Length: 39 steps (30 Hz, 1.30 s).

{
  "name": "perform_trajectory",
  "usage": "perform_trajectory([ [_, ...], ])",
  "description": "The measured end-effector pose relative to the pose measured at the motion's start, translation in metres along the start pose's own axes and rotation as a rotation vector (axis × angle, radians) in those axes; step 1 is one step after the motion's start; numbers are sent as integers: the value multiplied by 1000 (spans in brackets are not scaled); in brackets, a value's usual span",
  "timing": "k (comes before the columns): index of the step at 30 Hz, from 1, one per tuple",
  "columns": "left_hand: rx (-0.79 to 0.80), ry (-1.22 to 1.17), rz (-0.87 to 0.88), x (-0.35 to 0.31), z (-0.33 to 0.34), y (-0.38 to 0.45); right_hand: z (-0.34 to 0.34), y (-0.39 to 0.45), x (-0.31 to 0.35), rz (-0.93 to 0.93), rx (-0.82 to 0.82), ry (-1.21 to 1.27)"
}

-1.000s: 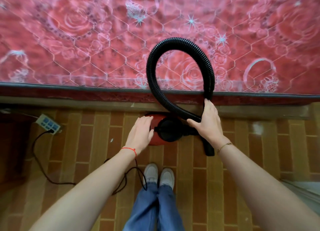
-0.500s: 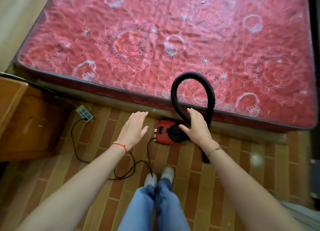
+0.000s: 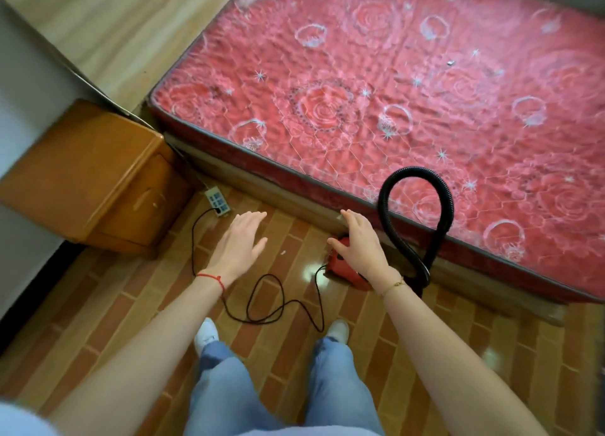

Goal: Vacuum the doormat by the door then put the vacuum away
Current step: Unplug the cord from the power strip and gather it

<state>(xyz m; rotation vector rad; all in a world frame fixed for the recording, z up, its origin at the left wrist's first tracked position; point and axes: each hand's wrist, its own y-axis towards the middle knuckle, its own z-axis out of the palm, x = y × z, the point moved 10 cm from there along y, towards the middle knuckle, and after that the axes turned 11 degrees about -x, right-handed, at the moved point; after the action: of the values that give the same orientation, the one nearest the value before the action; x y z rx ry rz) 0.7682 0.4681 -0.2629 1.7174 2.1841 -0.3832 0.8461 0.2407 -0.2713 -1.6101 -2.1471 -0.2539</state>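
Vacuum (image 3: 343,270) parked on the floor (image 3: 137,304) by the bed (image 3: 393,92).
Our right hand (image 3: 360,249) hovers flat over it, left hand (image 3: 240,242) spread and empty; hose (image 3: 386,190) loops onto the bed, cord (image 3: 262,304) runs to the strip (image 3: 216,202).

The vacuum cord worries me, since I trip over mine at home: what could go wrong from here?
The black cord loops loosely on the floor right before the shoes, so a step forward might snag it. It seems plugged into the power strip, so pulling the red vacuum could drag that strip.
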Motion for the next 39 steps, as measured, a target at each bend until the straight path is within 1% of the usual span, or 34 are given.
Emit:
perform_trajectory([
  [5,-3,41,31,78,-54,-8,39,-9,96,-32,16,-2],
  [9,32,63,76,144,-91,-8,79,-19,169,9,23,27],
  [12,64,77,117,191,-113,-6,107,-19,214,41,31,30],
  [18,94,74,103,272,-140,5,145,-4,282,84,39,56],
  [23,135,62,61,321,-133,28,181,16,308,78,105,26],
  [31,165,63,70,360,-111,81,221,68,322,94,144,5],
  [36,187,77,95,383,-80,124,248,118,322,111,164,18],
  [39,183,79,90,402,-52,153,275,154,317,75,170,-18],
])
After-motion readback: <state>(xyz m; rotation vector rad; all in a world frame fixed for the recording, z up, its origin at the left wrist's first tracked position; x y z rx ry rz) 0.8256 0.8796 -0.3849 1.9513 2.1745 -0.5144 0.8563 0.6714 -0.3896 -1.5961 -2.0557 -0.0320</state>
